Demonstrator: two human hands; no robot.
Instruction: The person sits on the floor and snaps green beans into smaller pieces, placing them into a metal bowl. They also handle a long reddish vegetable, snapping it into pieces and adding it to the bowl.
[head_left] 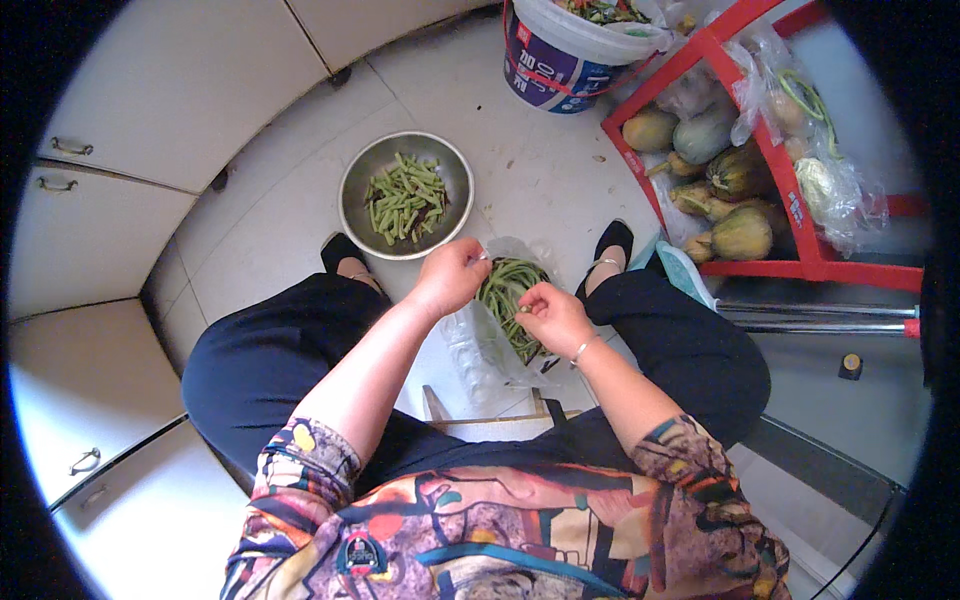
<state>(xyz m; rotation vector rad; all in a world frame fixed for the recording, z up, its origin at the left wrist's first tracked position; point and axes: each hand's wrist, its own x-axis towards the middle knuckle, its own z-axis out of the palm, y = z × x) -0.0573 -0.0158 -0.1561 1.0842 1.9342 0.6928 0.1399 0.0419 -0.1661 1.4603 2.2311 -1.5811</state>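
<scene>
Long green beans (509,283) lie in a clear plastic bag (466,352) between the person's knees, and a metal bowl (455,187) on the floor at the bag's 11 o'clock holds short bean pieces (405,197). The right hand (556,322), at the beans' 3 o'clock, has thumb and finger pinched over them, apparently on a small bit of bean. The left hand (450,275), at their 10 o'clock, has its fingertips drawn together by the bag's edge; I cannot tell what, if anything, they grip. Judging by the two lots, the work looks well under way: the pieces cover much of the bowl's bottom (its sides are bare), while a good bunch is left whole in the bag. A bucket (548,72) stands at the bag's 12 o'clock, well apart.
</scene>
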